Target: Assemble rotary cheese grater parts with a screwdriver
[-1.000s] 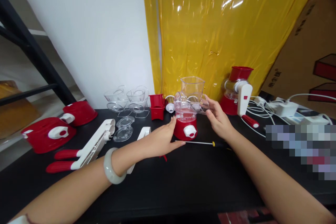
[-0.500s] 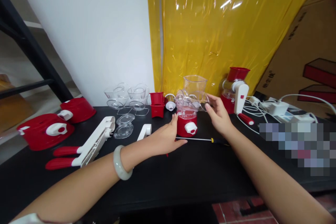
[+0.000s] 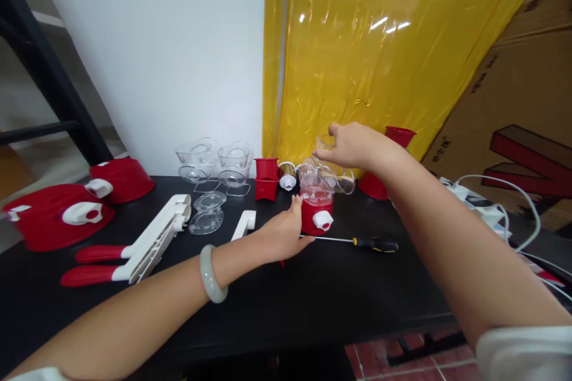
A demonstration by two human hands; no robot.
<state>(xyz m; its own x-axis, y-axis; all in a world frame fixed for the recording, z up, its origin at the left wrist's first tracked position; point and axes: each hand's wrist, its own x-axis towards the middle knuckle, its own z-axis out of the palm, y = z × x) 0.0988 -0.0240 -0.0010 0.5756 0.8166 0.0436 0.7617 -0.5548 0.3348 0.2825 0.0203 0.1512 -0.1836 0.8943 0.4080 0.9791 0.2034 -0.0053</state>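
Observation:
A red rotary grater base (image 3: pixel 316 214) with a white knob stands upright on the black table. My left hand (image 3: pixel 282 233) is closed against its left side, fingers along the wall and thumb in front. On top of the base sits a clear plastic grater housing (image 3: pixel 344 180) with a side tube and a square hopper. My right hand (image 3: pixel 351 144) grips the hopper's upper rim from above, partly covering it. A screwdriver (image 3: pixel 375 244) with a black and yellow handle lies in front of the base, its shaft tip near my left thumb.
At left are red bases (image 3: pixel 58 214), white crank handles (image 3: pixel 152 238) with red grips, and clear housings (image 3: pixel 235 166). Red pushers (image 3: pixel 266 178) and a grater drum (image 3: pixel 287 175) stand behind my left hand. White cables (image 3: pixel 504 184) and a cardboard box (image 3: pixel 513 89) are at right.
My right hand has moved up and left, from the housing's side tube to the hopper's rim. My left hand stays at the base. The view has shifted slightly.

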